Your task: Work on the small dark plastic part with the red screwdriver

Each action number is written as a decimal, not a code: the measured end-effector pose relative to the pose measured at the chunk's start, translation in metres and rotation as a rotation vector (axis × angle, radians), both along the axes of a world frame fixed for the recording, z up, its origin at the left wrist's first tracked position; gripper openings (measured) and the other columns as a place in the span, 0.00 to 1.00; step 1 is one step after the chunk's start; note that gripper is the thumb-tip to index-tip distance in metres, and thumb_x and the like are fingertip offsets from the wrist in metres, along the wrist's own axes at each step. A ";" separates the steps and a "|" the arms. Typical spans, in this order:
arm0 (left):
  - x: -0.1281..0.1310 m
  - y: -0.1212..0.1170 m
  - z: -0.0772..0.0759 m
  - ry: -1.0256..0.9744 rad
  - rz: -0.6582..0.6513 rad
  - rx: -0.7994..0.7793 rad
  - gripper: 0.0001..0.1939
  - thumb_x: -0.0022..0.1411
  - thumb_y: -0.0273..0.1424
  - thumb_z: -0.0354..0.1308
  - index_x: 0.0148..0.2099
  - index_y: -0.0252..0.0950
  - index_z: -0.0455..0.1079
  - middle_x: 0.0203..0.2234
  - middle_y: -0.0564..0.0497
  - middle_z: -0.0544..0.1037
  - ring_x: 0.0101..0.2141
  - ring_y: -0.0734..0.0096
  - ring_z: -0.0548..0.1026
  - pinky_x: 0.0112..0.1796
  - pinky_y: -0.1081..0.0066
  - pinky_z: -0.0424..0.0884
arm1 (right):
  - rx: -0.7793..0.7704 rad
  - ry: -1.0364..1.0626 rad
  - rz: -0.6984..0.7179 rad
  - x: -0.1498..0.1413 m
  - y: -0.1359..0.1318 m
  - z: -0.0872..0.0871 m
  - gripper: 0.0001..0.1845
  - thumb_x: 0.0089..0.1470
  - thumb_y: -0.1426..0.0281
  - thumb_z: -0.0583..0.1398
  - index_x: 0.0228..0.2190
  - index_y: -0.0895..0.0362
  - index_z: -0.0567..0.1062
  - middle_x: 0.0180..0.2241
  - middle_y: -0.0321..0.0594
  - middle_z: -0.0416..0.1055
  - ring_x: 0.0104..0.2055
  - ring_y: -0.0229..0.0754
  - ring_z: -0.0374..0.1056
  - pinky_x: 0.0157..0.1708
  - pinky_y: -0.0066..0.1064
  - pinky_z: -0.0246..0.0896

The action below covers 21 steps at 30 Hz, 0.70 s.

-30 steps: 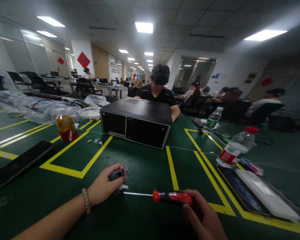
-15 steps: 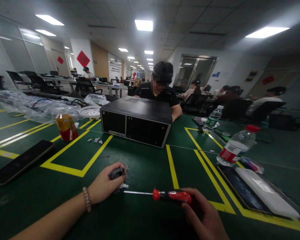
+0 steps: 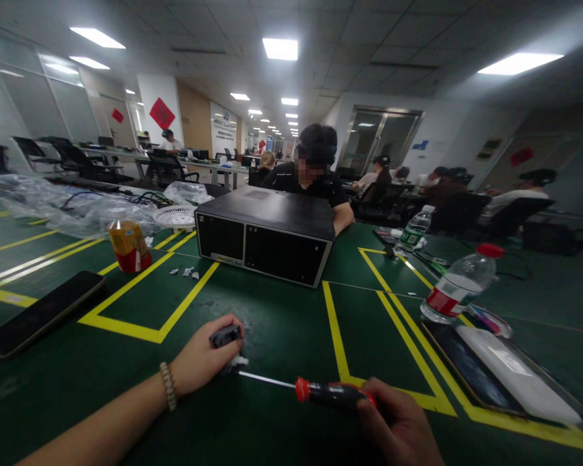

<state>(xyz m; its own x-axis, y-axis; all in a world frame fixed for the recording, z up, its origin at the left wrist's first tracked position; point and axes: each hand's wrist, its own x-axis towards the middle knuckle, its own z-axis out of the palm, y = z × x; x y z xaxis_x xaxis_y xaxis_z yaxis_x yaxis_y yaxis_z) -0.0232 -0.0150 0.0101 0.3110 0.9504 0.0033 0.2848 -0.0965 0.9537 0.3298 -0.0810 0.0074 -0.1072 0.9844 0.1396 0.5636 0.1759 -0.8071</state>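
My left hand [image 3: 206, 358] is closed around a small dark grey plastic part [image 3: 225, 336] low over the green table, and a bit of white shows beneath the fingers. In my right hand [image 3: 401, 414] is a screwdriver [image 3: 333, 393] with a red and black handle, gripped at the handle's end. Its thin shaft points left and its tip reaches the lower edge of the held part. Whether the tip sits in a screw I cannot tell. Beyond my hands a black computer case [image 3: 267, 243] lies on the table.
At left are a phone [image 3: 43, 314], an orange drink bottle [image 3: 129, 247], paper scraps [image 3: 188, 272], a white basket [image 3: 175, 217] and plastic wrap. Right are a red-capped water bottle [image 3: 459, 288], a green-labelled bottle [image 3: 415, 230] and a white device [image 3: 515, 369]. A person [image 3: 315, 168] sits behind the case.
The screwdriver's handle has dropped and turned in my right hand, so its shaft slants more. My left hand and the grey part have barely moved.
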 end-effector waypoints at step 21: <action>-0.001 0.000 0.000 0.018 -0.029 -0.010 0.07 0.66 0.35 0.57 0.43 0.37 0.69 0.35 0.50 0.74 0.35 0.62 0.74 0.37 0.64 0.71 | -0.053 0.051 -0.005 -0.002 -0.002 0.000 0.25 0.61 0.45 0.59 0.37 0.54 0.79 0.25 0.38 0.75 0.24 0.44 0.71 0.20 0.30 0.64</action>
